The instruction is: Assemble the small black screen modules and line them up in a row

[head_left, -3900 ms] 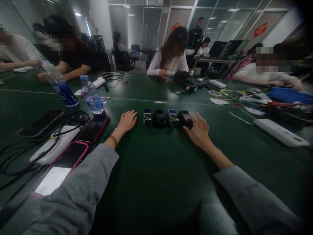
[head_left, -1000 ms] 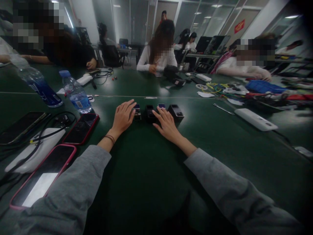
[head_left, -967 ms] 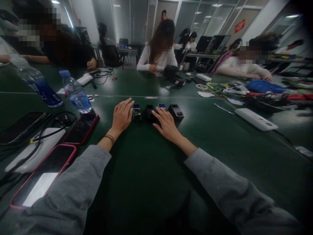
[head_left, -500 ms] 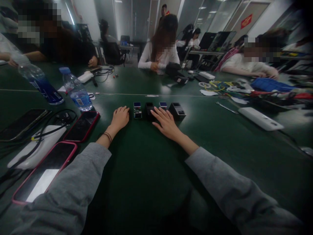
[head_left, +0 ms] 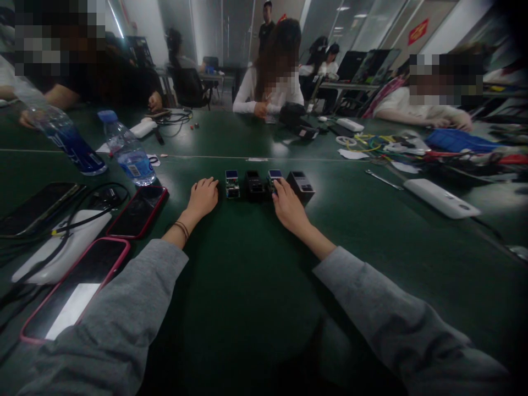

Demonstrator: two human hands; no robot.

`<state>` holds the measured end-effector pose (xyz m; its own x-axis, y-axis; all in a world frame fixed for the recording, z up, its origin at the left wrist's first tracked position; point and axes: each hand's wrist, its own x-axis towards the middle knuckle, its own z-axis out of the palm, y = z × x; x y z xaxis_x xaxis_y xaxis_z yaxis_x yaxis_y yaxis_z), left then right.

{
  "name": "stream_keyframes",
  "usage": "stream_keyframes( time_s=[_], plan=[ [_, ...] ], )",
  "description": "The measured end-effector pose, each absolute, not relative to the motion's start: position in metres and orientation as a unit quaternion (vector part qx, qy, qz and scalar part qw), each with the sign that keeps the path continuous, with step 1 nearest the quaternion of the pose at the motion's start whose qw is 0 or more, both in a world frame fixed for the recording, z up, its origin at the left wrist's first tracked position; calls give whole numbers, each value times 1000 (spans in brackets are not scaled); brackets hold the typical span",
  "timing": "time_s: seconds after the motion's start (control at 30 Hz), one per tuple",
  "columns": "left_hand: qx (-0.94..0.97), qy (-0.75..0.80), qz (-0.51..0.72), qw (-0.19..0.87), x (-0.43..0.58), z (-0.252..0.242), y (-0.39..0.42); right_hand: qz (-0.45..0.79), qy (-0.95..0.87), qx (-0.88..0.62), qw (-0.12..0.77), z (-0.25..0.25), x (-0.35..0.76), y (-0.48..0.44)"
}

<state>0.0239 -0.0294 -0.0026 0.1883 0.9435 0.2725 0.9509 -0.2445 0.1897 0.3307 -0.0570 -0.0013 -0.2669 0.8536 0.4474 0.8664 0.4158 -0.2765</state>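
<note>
My left hand (head_left: 203, 199) lies on the green table, fingers stretched forward and nothing in it. Just right of it stands a bare circuit board with a small screen (head_left: 232, 184). Beside that is a black box-shaped case (head_left: 253, 183). My right hand (head_left: 289, 204) is closed on a second circuit board with a small screen (head_left: 274, 174), third in the row; thumb and fingers cover its lower part. A larger black case (head_left: 301, 183) ends the row on the right, just beyond my right fingers.
On the left are two bottles (head_left: 136, 165), a red-edged phone (head_left: 138, 213), a pink-cased phone (head_left: 82, 286), a white power strip (head_left: 66, 245) and black cables. To the right lie a wrench (head_left: 383, 180), another power strip (head_left: 441, 198) and tangled wires (head_left: 379, 144). People sit across the table.
My right hand has shifted right, from above the black case to the second circuit board, and its spread fingers have closed. The left hand has stayed in place.
</note>
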Motion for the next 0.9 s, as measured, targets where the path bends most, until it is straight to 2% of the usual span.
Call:
stream_keyframes(
  time_s=[0.4,0.7,0.9],
  plan=[
    [-770,-615,-169,20,25,-3,-29,16,-798,-531,285,-2,331,-58],
    [-769,-613,-178,21,24,-3,-30,-113,-726,-589,337,17,370,-63],
    [-769,-616,-173,9,25,-2,-30,-29,-724,-614,313,1,400,-59]
  ],
)
